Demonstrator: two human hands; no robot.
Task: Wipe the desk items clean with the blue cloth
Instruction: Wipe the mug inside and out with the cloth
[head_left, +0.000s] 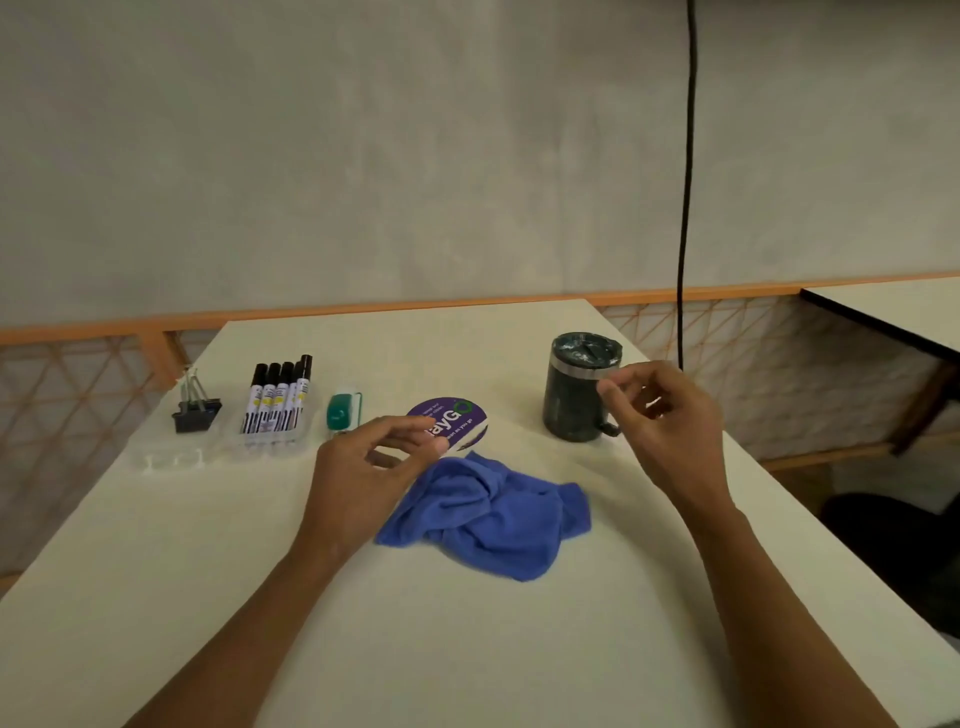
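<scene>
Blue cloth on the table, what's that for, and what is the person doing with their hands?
The person is about to clean the things on the table. The blue cloth lies crumpled, and nobody holds it yet. The left hand hovers beside it, over a round purple coaster. The right hand is raised in front of a dark mug, empty. Markers, a binder clip and a small green item wait in a row.

In the middle of the frame, the crumpled blue cloth (491, 517) lies on the white desk (260, 561); both empty hands, left hand (366, 470) and right hand (662, 415), hover above, fingers loosely curled.
</scene>
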